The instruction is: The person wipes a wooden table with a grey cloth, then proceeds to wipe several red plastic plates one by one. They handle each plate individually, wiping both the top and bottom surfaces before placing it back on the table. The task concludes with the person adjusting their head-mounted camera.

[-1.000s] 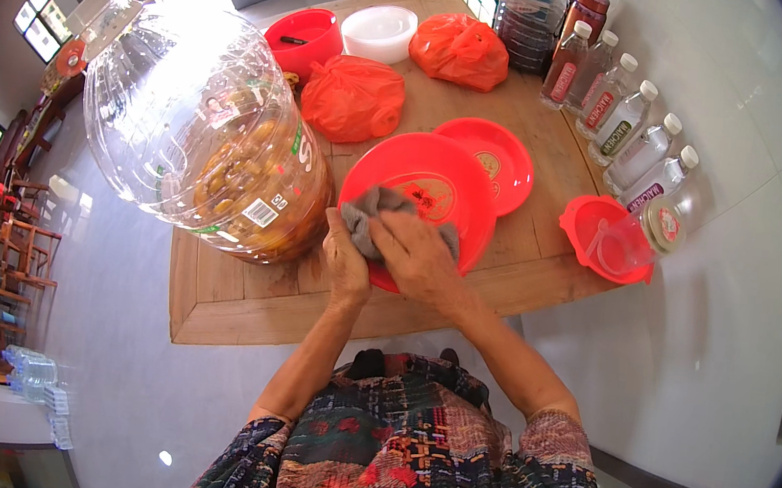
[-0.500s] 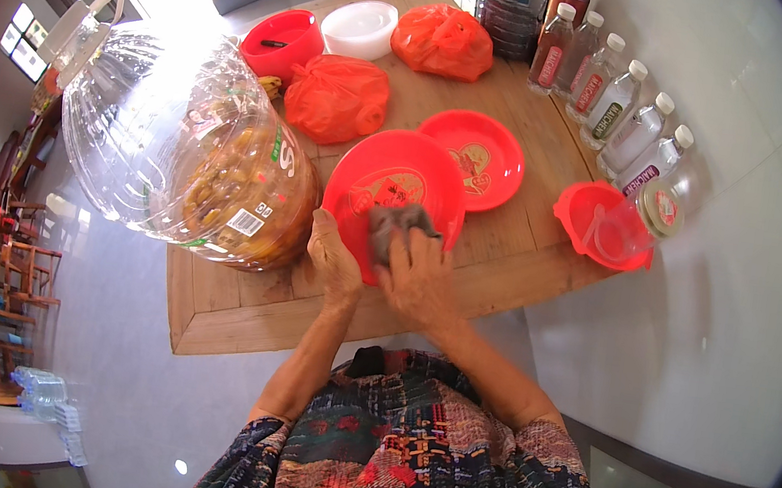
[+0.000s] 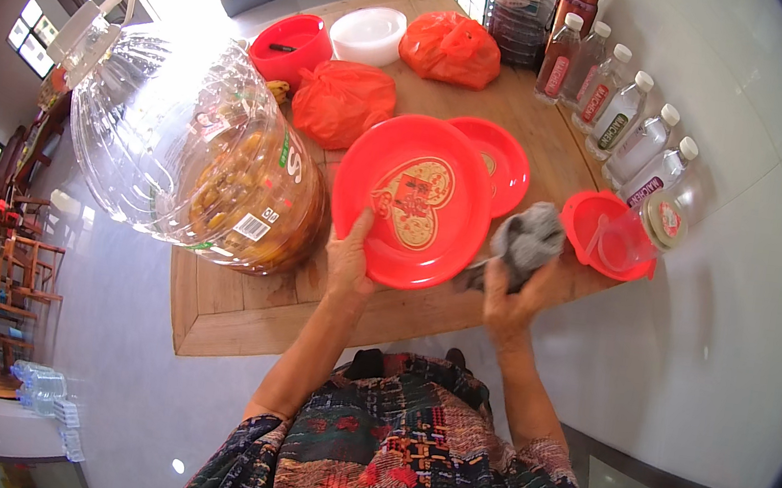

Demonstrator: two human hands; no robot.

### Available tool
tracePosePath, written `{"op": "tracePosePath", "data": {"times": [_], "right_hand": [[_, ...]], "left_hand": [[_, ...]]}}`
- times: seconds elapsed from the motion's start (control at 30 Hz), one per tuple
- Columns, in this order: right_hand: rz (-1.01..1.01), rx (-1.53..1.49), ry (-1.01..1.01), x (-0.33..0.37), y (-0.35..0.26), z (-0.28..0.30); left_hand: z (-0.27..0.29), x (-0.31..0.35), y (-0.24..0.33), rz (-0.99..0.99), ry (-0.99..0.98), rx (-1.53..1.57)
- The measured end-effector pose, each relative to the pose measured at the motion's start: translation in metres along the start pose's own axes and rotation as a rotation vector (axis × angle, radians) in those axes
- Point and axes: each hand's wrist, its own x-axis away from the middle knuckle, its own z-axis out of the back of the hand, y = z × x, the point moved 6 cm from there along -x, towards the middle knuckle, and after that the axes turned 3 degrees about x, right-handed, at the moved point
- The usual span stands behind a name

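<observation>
A round red plate (image 3: 455, 243) with a gold heart-shaped print is tilted up in my left hand (image 3: 350, 256), whose thumb lies over the rim while the fingers are hidden behind. My right hand (image 3: 516, 300) grips a crumpled grey cloth (image 3: 530, 237), off the plate and to its right. Part of the cloth hangs below the fingers, blurred. Behind the held plate, a second red plate (image 3: 511, 169) lies on the wooden table, partly covered by the first.
Left stands a big clear jug (image 3: 253, 167) with brownish contents. Farther back are two red bags (image 3: 345, 105), a red bowl (image 3: 291, 45) and white bowls (image 3: 367, 34). Along the right wall stand several bottles (image 3: 617, 119), near a red basin (image 3: 584, 220) holding a lidded jar (image 3: 631, 234).
My right hand has moved the cloth off the plate to the right. The plate has turned, and its print now shows uncovered; my left hand has shifted slightly right with it.
</observation>
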Motion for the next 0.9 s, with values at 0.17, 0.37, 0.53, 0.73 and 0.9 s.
{"op": "tracePosePath", "data": {"times": [0.17,0.37,0.53,0.73,0.9], "right_hand": [[0.045,-0.091,-0.081,0.003,-0.04,-0.04],[0.013,-0.328,-0.239,-0.078,-0.083,-0.038],[0.028,-0.432,-0.542,-0.111,-0.092,-0.05],[-0.086,-0.409,-0.588,-0.123,-0.092,-0.067],[-0.013,-0.148,-0.682,-0.134,-0.088,-0.067]], "left_hand": [[-0.001,0.011,-0.048,0.422,-0.013,0.171],[-0.003,0.038,-0.048,0.563,-0.078,0.071],[-0.016,0.066,-0.041,0.704,-0.056,0.07],[-0.004,0.064,-0.035,0.704,-0.269,-0.1],[-0.023,0.05,0.033,0.061,-0.481,-0.273]]}}
